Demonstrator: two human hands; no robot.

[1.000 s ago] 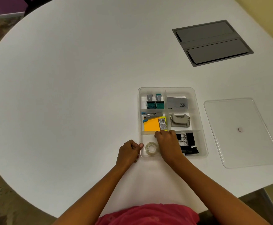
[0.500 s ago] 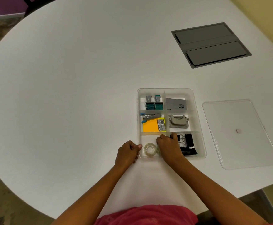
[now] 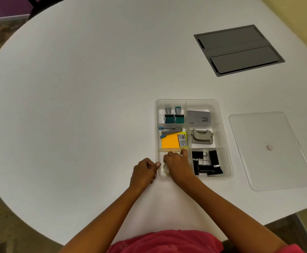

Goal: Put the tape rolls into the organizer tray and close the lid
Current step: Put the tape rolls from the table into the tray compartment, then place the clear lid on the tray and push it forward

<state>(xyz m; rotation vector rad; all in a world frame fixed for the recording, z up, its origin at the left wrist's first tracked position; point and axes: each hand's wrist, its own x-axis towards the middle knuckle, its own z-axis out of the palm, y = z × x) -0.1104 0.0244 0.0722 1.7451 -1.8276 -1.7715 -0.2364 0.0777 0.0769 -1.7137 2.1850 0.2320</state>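
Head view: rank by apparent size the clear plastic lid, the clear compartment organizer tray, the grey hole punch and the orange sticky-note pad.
1. Clear plastic lid and clear compartment organizer tray: too alike in footprint to rank.
2. Orange sticky-note pad and grey hole punch: also close; the pad is partly covered, so unsure.

Both forearms reach forward from the body toward the organizer tray (image 3: 223,143). The left hand (image 3: 143,171) is curled into a loose fist just outside the tray's near left corner, thumb tip against its wall. The right hand (image 3: 178,164) lies palm-down inside the near left compartment, fingers bent, knuckles up, wrist crossing the near rim.
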